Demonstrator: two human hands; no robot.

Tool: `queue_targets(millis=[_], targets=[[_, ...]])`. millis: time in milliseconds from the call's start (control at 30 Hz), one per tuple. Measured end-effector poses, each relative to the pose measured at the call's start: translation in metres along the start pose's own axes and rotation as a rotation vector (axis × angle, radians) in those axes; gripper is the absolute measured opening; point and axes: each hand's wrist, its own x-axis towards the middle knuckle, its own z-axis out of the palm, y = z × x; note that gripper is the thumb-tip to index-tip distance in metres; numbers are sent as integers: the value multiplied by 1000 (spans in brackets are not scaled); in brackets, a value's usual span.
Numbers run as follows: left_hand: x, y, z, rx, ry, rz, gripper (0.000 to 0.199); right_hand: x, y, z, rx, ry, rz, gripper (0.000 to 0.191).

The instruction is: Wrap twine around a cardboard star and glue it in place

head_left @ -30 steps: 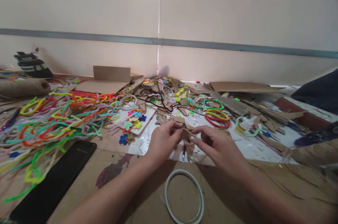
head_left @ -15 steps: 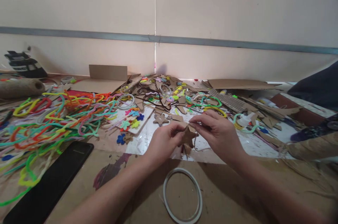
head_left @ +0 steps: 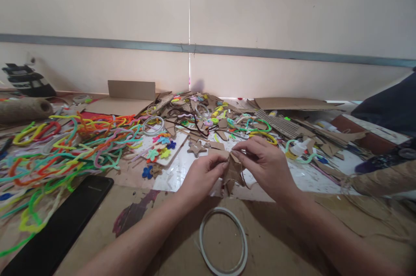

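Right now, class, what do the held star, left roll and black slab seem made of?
Held star: likely cardboard, by its dull brown, flat face. Left roll: probably twine, matte, by its coarse tan surface. Black slab: glass or plastic, perhaps; its smooth dark face leaves that open.

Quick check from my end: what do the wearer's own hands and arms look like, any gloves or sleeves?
The left hand and right hand are both ungloved. The left forearm and right forearm are bare as far as they show, with no sleeves, wristwear or cables visible. Fine details such as nails are too small to tell.
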Motion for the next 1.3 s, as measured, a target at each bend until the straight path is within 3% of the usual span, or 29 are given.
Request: queue_targets(millis=[300, 567, 1000, 1300], targets=[[0, 5, 4, -201, 18, -81, 19, -2, 0, 3, 21, -15, -2, 7], [1, -4, 5, -187, 84, -139, 21, -3, -2, 4, 29, -29, -6, 11], [1, 5, 7, -320, 179, -245, 21, -10, -4, 5, 68, -3, -28, 11], [1, 5, 5, -296, 225, -193, 20, -17, -6, 10, -125, -23, -137, 15]])
